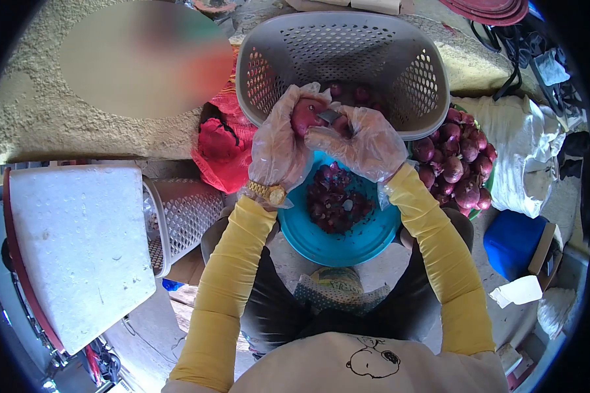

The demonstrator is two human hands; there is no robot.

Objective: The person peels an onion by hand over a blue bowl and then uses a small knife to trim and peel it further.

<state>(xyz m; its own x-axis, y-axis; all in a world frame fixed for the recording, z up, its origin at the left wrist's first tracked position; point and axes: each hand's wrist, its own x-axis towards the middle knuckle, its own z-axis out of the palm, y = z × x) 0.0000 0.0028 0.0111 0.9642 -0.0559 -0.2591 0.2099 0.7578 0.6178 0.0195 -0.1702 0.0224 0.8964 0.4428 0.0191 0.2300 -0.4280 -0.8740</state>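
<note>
Both my hands wear clear plastic gloves and meet above the near rim of a grey-brown perforated basket [341, 19]. Held in my left hand [280, 141] is a red onion [303, 115], its fingers wrapped around it. My right hand [367, 141] grips a small knife, whose short dark blade [328, 116] points at the onion. Its handle is mostly hidden by the fingers. Below my hands, a turquoise basin [334, 254] sits between my knees with onion skins and scraps [337, 203] in it. Several onions [362, 93] lie at the bottom of the basket.
At the right, many red onions [453, 164] are heaped in a green-rimmed container beside a white sack [521, 144]. A red mesh bag [224, 147] lies left of the basket. Farther left stand another perforated basket [193, 219] and a white foam board [78, 249]. A blue container [512, 243] is at right.
</note>
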